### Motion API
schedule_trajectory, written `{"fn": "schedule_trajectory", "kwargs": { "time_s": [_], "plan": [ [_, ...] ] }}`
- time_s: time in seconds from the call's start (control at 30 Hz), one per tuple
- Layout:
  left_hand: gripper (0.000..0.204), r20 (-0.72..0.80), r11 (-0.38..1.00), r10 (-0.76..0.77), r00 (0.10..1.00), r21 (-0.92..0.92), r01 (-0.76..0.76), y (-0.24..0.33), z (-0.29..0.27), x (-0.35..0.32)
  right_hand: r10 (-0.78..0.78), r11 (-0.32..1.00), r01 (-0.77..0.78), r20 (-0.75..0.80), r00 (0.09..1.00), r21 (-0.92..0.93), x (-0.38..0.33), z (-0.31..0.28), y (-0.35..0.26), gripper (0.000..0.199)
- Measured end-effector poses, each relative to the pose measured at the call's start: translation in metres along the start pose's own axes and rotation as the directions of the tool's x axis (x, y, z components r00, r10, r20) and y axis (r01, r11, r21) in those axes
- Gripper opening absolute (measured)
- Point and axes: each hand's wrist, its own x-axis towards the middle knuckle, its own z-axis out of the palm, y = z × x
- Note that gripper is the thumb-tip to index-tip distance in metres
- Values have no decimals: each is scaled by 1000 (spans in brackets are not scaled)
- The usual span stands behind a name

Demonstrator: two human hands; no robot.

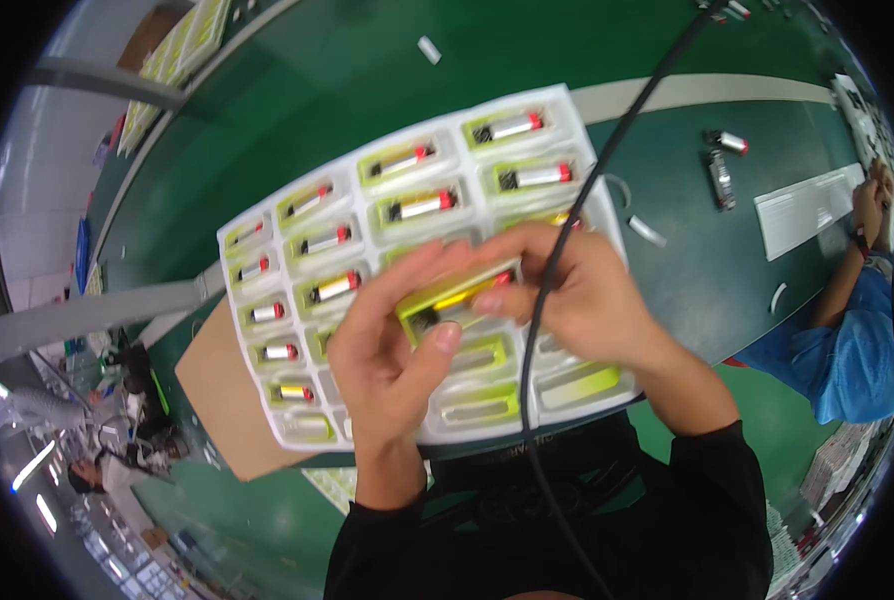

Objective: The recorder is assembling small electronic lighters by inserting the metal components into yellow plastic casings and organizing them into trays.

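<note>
Both hands meet over a white compartment tray (352, 165). Between them is a yellow-green shell (407, 305) with a yellow cylinder (455, 299) in it, red at one end and dark at the other. My left hand (382, 345) is curled round the shell's left side, its thumb at the near edge. From the right, my right hand (597, 300) closes on the shell, and its thumb presses on the cylinder. Many tray compartments hold similar shells with red-ended cylinders (422, 204). Shells in the nearest row, such as one shell (477, 405), show no cylinder.
A black cable (607, 160) hangs across the view, in front of my right hand. Loose cylinders (722, 180) and a white flat tray (807, 215) lie on the green table to the right. Brown cardboard (222, 390) sticks out at left. A blue-clothed person (837, 340) works at right.
</note>
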Motion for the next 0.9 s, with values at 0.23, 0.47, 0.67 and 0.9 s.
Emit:
{"fn": "schedule_trajectory", "kwargs": {
  "time_s": [0.23, 0.47, 0.67, 0.9],
  "plan": [
    [31, -106, 958, -286, 952, -67, 280, -2, 8, -11, -295, 907, 291, 35, 955, -304, -5, -5, -4, 29],
    [23, -63, 972, -114, 991, 198, 125, -7, 15, -14, -426, 773, 443, 147, 893, -455, -12, -11, -10, 29],
    [22, -76, 963, -5, 997, 268, 26, -7, 12, -16, -443, 759, 458, 148, 884, -463, -15, -11, -14, 29],
    [15, -20, 926, -227, 974, -313, 210, -2, 4, -8, -290, 957, 278, 185, 939, 87, -5, -14, -3, 45]
  ]
}}
